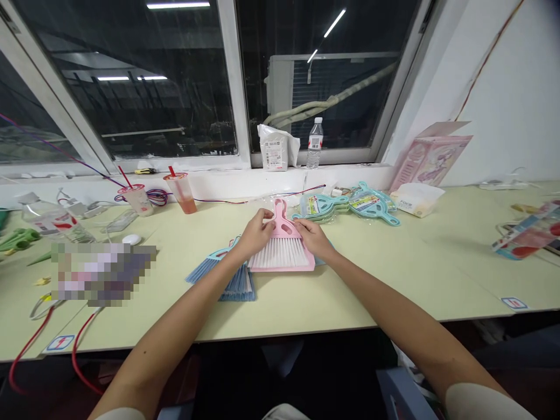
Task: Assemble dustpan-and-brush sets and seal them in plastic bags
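A pink dustpan (310, 263) with a pink, white-bristled brush (282, 252) lying in it is at the middle of the table, handles pointing to the window. My left hand (259, 232) grips its left side near the handle, fingers curled. On the right side my right hand (314, 238) pinches the edge beside the brush's shoulder. Blue-bristled brushes (238, 283) lie to the left, partly under my left forearm. Behind my right hand are wrapped turquoise dustpan sets (324, 205), with more turquoise ones (371, 204) beside them.
Two drink cups (182, 193) (139, 201) stand at the back left. A water bottle (314, 146) and a white package (275, 149) sit on the sill. A tissue pack (417, 198) and pink box (433, 154) are back right. Bottle (55, 220) and cables lie left.
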Demonstrator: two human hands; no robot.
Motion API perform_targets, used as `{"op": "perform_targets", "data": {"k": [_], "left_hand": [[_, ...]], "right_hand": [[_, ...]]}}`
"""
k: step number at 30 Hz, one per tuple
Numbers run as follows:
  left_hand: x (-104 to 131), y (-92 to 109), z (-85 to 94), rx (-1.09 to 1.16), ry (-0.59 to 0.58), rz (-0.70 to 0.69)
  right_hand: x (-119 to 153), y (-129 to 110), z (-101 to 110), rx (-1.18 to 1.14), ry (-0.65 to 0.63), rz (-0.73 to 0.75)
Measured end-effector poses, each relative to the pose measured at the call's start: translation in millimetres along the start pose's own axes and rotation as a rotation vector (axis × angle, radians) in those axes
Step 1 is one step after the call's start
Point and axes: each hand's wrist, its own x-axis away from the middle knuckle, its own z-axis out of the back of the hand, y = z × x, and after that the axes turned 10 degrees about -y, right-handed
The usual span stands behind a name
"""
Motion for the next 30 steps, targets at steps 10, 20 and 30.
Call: {"op": "perform_targets", "data": {"k": [10,20,30], "left_hand": [[20,1,-1.6,-0.034,-0.174,0.025],[29,14,-10.4,-0.184,-0.154,-0.018],[34,29,-10.3,-0.193,-0.085,0.021]], "right_hand": [[3,-17,0,-0.073,-0.328,-0.129],[5,-11,-7,-0.021,-0.262,-0.081],[5,-17,-8,0.013,-0.217,-0.033]]}}
